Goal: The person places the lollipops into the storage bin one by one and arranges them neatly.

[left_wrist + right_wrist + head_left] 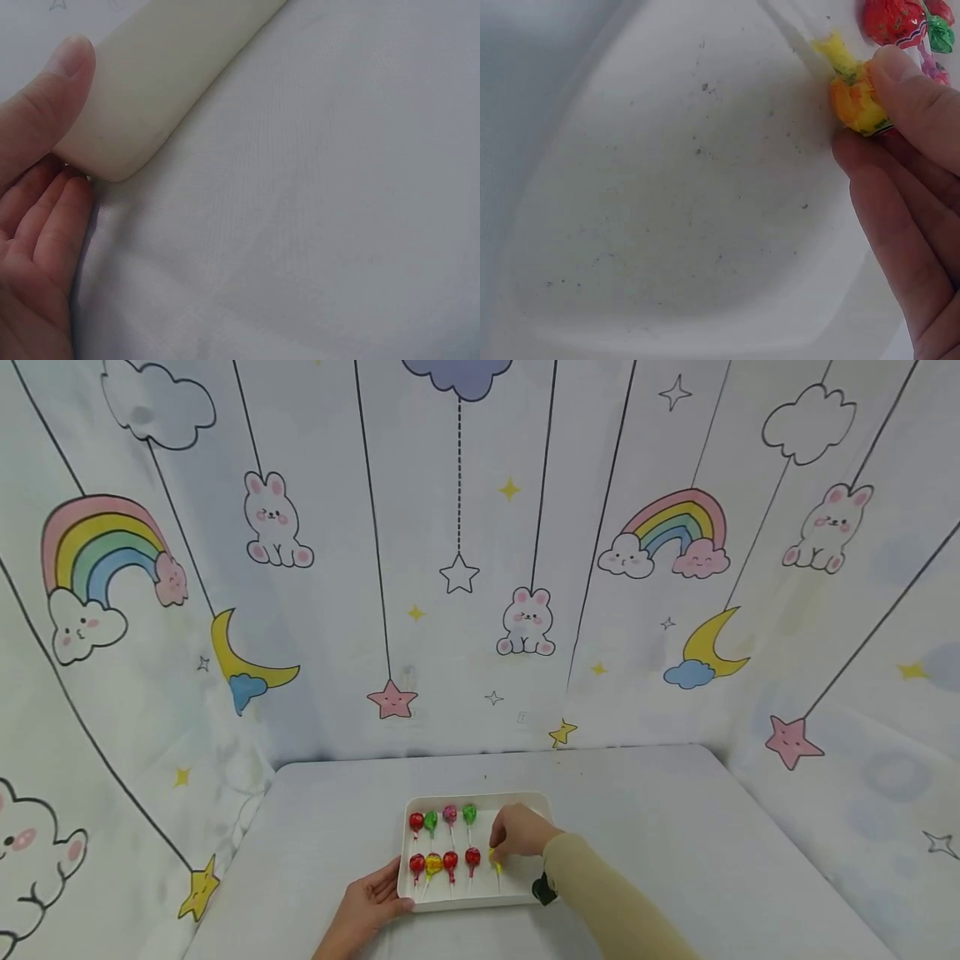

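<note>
A shallow white tray (517,893) lies on the table with lollipops in two rows. My left hand (369,906) holds its near left corner; in the left wrist view the thumb (71,64) lies on the tray wall (142,105) and the fingers bend at the corner. Inside the tray's right part, my right hand (521,833) pinches a yellow lollipop (859,105) by its wrapped head between thumb and fingertips. Its stick points toward the near side. Just left of it lies a red lollipop (472,857). The back row ends with a green lollipop (469,813).
Further left in the front row lies another yellow lollipop (433,864) between red ones. A white cloth covers the table (315,827). Behind it rises a backdrop (450,718) printed with rabbits, stars and rainbows. Dark specks dot the tray floor.
</note>
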Motion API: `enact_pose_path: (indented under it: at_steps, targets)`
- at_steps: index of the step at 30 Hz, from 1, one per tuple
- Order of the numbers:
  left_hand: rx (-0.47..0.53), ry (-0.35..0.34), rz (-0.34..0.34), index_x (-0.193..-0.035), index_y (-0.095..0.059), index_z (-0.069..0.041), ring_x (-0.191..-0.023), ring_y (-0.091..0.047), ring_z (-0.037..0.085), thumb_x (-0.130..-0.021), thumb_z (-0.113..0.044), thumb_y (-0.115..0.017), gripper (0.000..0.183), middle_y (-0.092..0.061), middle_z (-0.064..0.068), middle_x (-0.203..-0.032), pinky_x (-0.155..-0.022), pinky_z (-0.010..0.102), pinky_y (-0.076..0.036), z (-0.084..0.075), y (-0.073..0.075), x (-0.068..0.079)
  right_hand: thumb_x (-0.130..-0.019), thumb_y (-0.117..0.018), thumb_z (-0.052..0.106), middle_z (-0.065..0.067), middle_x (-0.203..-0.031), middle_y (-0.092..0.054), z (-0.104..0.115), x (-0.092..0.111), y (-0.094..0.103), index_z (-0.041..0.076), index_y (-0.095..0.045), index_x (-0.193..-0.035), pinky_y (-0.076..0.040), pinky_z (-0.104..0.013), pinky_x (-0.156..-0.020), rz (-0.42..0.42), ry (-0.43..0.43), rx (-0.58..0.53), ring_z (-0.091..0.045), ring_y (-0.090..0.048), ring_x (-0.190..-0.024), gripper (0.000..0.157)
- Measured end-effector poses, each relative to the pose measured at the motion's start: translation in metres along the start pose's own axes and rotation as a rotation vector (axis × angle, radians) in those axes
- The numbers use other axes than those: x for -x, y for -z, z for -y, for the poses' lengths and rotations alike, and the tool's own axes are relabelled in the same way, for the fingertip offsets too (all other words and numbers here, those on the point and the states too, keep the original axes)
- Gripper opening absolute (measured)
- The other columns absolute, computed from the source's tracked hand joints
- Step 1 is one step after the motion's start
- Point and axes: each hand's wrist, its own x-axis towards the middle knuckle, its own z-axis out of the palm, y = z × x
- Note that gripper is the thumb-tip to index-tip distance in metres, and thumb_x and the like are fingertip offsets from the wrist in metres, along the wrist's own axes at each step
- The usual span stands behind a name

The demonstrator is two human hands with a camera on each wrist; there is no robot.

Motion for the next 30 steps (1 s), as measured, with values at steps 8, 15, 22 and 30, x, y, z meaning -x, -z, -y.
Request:
enact_pose_path:
  at_steps: [8, 15, 22, 30]
  targets:
    - [0.024, 0.001, 0.015, -0.151, -0.034, 0.016, -0.144, -0.040, 0.047, -0.085, -0.014, -0.084, 0.088, -0.035, 0.036, -0.155, -0.101, 0.027, -0.057, -0.0018, 0.0008, 0.0016, -0.079, -0.089, 0.014, 0.009, -0.071, -0.066, -0.0027, -0.0024, -0.0041, 0.017, -0.076, -0.076, -0.053, -0.022, -0.064, 0.013, 0.005, 0.029, -0.007, -0.057, -0.067, 0.014]
    - [0.021, -0.003, 0.014, -0.151, -0.034, 0.016, -0.143, -0.042, 0.047, -0.085, -0.015, -0.084, 0.087, -0.036, 0.036, -0.154, -0.101, 0.028, -0.057, -0.0016, 0.0002, 0.0020, -0.080, -0.089, 0.015, 0.009, -0.073, -0.066, -0.0006, 0.0005, -0.0019, 0.016, -0.075, -0.078, -0.053, -0.022, -0.065, 0.021, -0.004, 0.025, -0.008, -0.056, -0.069, 0.014]
    - [0.024, -0.003, 0.019, -0.151, -0.034, 0.016, -0.143, -0.042, 0.047, -0.085, -0.015, -0.083, 0.088, -0.036, 0.036, -0.155, -0.101, 0.027, -0.057, -0.0014, 0.0005, 0.0016, -0.080, -0.089, 0.019, 0.009, -0.075, -0.066, -0.0048, 0.0002, -0.0034, 0.016, -0.076, -0.084, -0.054, -0.022, -0.067, 0.011, -0.012, 0.005, -0.008, -0.058, -0.071, 0.014]
    - [0.029, -0.004, 0.029, -0.151, -0.033, 0.016, -0.144, -0.041, 0.047, -0.086, -0.016, -0.083, 0.089, -0.035, 0.036, -0.155, -0.100, 0.026, -0.057, 0.0008, -0.0009, 0.0011, -0.080, -0.089, 0.019, 0.007, -0.077, -0.068, -0.0058, 0.0022, -0.0028, 0.012, -0.077, -0.088, -0.056, -0.024, -0.069, 0.003, -0.026, -0.013, -0.010, -0.058, -0.072, 0.016]
